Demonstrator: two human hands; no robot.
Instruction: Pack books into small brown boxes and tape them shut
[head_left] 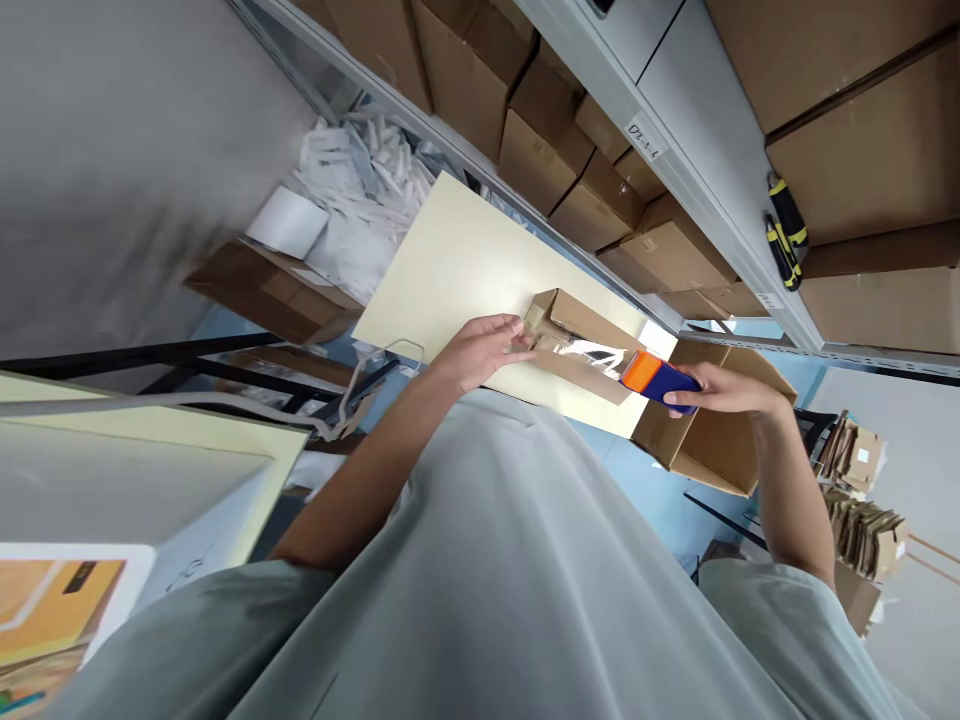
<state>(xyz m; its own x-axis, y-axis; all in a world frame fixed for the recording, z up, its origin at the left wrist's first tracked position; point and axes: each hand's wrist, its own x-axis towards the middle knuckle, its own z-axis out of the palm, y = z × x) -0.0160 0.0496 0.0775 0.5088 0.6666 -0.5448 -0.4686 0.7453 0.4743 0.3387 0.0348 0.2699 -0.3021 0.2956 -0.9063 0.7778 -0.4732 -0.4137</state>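
A long, slim cardboard carton [592,322] lies on the pale worktop [450,260], and a band of clear packing tape [586,352] runs along it to a blue-and-orange tape dispenser [661,384] at the carton's right end. The right hand [716,388] grips the dispenser's blue body. The left hand [486,352] is at the carton's left end, thumb apart from the fingers; I cannot tell whether it pinches the cardboard or only steadies it.

The carton should be fairly stiff along its edges but softer mid-panel, so it is best braced at an end or corner; its weight depends on contents that cannot be seen. The tape looks thin, glossy and flexible, likely to cling to skin or fold on itself, so touch it only near its end. The dispenser is probably light, rigid and hard to damage, best held by its blue body, clear of the orange part.

Counted: one dispenser, one visible band of tape and one carton between the hands. Just right of the carton stands one larger open cardboard box [724,430]. Two yellow-and-black utility knives [787,212] rest on a shelf beyond the carton, to its upper right. Well left of it are one white roll [289,222] and another open cardboard box [274,292].
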